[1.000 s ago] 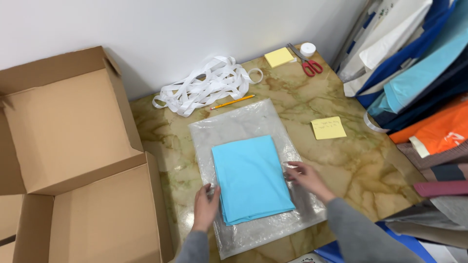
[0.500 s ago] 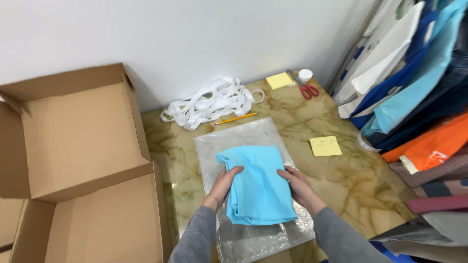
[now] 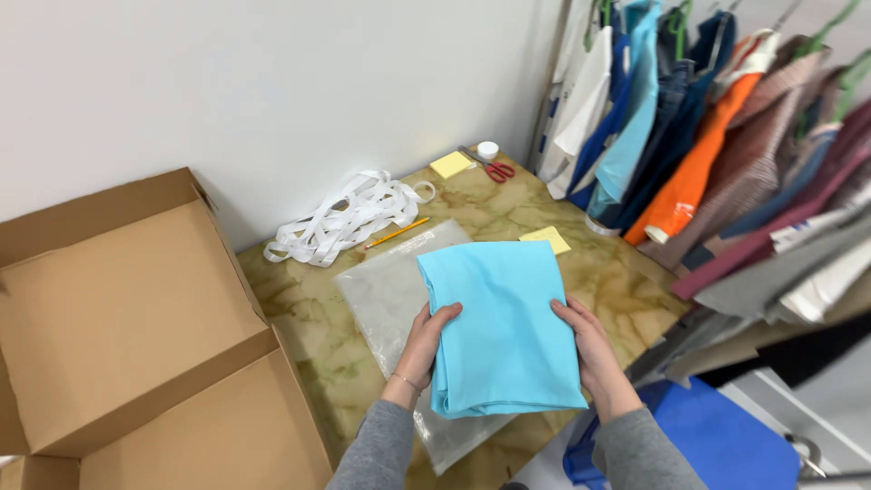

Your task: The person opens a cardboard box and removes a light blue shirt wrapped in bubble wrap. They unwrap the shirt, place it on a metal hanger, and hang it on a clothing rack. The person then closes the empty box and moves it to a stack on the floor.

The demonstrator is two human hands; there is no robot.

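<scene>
A folded light-blue cloth (image 3: 499, 327) is held up above the marbled table (image 3: 617, 263). My left hand (image 3: 426, 340) grips its left edge and my right hand (image 3: 585, 345) grips its right edge. Under the cloth a clear plastic bag (image 3: 386, 295) lies flat on the table. The bag's near end shows below the cloth, while its middle is hidden behind the cloth.
Open cardboard boxes (image 3: 127, 318) stand at the left. White strapping (image 3: 340, 218), a yellow pencil (image 3: 397, 233), yellow sticky notes (image 3: 544, 239), another yellow pad (image 3: 450, 164), red scissors (image 3: 494, 168) and a small white jar (image 3: 488, 150) lie toward the wall. Hanging clothes (image 3: 717, 154) crowd the right.
Both hands moved in under the blue cloth's sides and lifted it off the plastic bag. The view has also swung to the right.
</scene>
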